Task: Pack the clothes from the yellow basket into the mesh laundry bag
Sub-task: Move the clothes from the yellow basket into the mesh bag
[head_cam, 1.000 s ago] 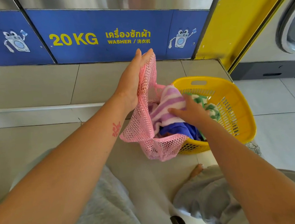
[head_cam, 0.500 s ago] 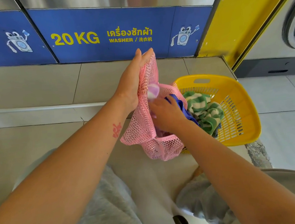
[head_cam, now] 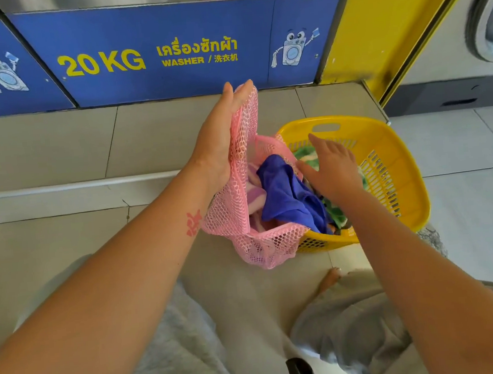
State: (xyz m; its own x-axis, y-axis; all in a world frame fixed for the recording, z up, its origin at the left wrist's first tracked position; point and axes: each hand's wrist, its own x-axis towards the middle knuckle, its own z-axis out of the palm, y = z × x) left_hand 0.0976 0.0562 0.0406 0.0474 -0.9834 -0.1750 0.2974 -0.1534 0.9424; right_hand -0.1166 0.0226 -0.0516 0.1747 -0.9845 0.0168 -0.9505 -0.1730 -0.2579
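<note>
My left hand (head_cam: pixel 220 135) holds up the rim of the pink mesh laundry bag (head_cam: pixel 242 217), keeping its mouth wide. A purple-striped cloth (head_cam: pixel 255 196) lies inside the bag, and a blue garment (head_cam: pixel 288 198) drapes from the bag's mouth over the rim of the yellow basket (head_cam: pixel 397 158). My right hand (head_cam: pixel 331 169) hovers with spread fingers above the basket, holding nothing. A green-and-white striped cloth (head_cam: pixel 336 219) lies in the basket, mostly hidden under that hand.
The basket stands on the tiled floor beside a raised tile step (head_cam: pixel 61 191). Blue washer panels (head_cam: pixel 168 53) marked 20 KG line the back, with a yellow column (head_cam: pixel 374 26) to the right. My grey-clad knees (head_cam: pixel 356 326) fill the foreground.
My right hand pushed the purple-striped cloth into the bag, let go, and has drawn back over the basket with fingers spread. The blue garment now hangs out of the bag's mouth.
</note>
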